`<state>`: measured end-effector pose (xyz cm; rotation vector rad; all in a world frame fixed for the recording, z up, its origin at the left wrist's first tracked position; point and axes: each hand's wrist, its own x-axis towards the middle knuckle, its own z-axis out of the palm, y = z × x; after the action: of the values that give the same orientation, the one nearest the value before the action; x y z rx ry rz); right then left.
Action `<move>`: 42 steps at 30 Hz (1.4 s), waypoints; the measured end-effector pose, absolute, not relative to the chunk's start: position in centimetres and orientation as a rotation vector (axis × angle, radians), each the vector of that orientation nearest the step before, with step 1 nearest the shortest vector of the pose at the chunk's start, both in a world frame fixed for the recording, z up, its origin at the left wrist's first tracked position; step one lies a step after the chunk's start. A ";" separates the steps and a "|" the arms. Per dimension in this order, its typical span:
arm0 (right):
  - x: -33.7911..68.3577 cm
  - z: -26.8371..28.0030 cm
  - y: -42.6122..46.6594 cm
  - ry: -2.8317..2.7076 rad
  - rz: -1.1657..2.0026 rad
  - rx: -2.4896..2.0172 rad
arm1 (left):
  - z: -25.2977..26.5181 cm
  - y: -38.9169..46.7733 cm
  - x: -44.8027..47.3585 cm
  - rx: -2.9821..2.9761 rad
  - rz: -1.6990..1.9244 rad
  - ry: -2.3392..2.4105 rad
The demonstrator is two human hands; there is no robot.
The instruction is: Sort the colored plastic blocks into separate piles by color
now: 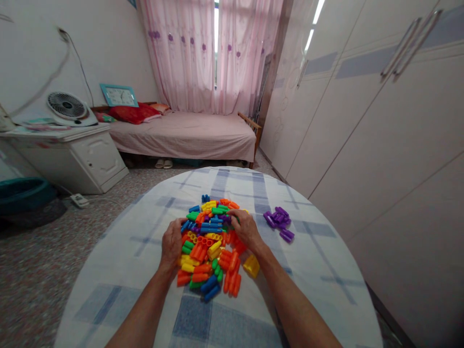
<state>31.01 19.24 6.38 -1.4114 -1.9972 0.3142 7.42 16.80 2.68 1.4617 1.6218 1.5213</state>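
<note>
A heap of plastic tube-shaped building blocks (205, 247) in orange, yellow, green and blue lies on the round table. My left hand (171, 245) rests along the heap's left side, fingers loosely bent and touching blocks at the edge, nothing visibly gripped. Over the upper right of the heap, my right hand (246, 228) has its thumb and fingers closed at a purple block (226, 219), partly hidden by the fingertips. A separate group of purple blocks (278, 217) lies to the right of that hand. Beneath my right forearm's near side sits a yellow piece (251, 266).
A checked blue-and-white cloth (311, 290) covers the table. Beyond it stand a bed (188, 133) and a white cabinet (97, 162) with a fan (68, 106) on top. A tall wardrobe (380, 169) runs along the right. A dark green bin (25, 193) is at far left.
</note>
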 end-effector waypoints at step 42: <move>45.7 6.9 15.9 -1.009 -0.213 -2.205 | 3.0 16.5 7.6 1.423 1.473 1.612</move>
<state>45.67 15.95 6.93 -2.2052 -1.0087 -0.2129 7.64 16.55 2.97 1.4232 1.6120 1.4732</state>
